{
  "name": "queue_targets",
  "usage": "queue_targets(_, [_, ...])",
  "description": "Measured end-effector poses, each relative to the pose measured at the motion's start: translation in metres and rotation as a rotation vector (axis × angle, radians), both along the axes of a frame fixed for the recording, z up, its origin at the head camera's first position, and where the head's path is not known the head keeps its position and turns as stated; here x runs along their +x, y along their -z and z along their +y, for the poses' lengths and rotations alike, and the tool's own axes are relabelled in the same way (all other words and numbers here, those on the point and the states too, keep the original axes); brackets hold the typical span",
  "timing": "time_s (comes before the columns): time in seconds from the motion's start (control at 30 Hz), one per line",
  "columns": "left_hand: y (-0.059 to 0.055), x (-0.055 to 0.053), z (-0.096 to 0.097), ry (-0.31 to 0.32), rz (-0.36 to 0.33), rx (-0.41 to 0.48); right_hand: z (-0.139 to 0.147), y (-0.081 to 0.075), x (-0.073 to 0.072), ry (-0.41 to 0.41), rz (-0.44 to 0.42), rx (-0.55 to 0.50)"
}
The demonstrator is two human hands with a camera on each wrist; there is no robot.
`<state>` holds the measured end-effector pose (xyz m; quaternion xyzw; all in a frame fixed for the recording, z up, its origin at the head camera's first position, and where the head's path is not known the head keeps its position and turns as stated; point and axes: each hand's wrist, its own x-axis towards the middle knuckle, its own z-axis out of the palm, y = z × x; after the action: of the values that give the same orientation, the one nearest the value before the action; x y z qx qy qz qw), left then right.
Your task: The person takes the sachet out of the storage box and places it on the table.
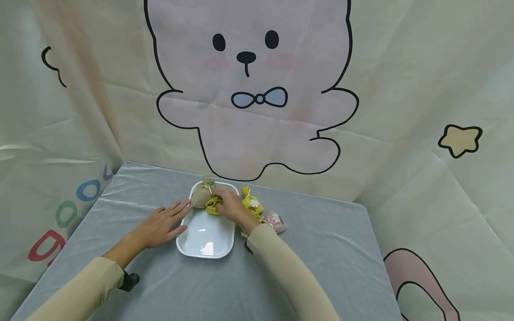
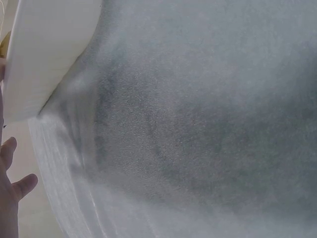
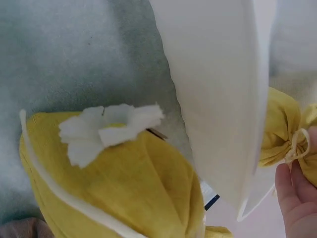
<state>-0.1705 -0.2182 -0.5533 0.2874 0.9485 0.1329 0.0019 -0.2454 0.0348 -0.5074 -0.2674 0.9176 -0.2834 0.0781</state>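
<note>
My right hand (image 1: pixel 232 206) pinches a yellow drawstring pouch (image 1: pixel 213 206) by its tied neck, inside the white tray (image 1: pixel 206 256). The right wrist view shows the fingers at the cord of this pouch (image 3: pixel 280 126), beyond the tray wall (image 3: pixel 218 99). Beside it, a greenish-beige pouch (image 1: pixel 200 197) sits in the tray's far left corner, its neck over the rim. My left hand (image 1: pixel 158 225) lies with straight, spread fingers at the tray's left edge, fingertips right at the rim. In the left wrist view only part of that hand (image 2: pixel 10 188) shows.
Right of the tray lie a yellow pouch (image 1: pixel 250 203) with a white flower and a pink pouch (image 1: pixel 275 220), partly behind my right forearm. A grey cloth covers the table (image 1: pixel 321 254). A printed fabric backdrop (image 1: pixel 385 89) stands behind the table's far edge.
</note>
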Motion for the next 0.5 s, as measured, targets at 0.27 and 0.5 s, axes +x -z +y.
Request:
queue_targets(0.27, [-0.001,0.0001,0.001,-0.001,-0.007,-0.002,0.0031,0.0009,-0.0051,-0.007,-0.011,-0.011])
queue_targets(0.5, [0.0003,-0.0001,0.0005,0.001,0.002,0.001,0.0042,0.002,-0.0073,-0.006,-0.027,-0.012])
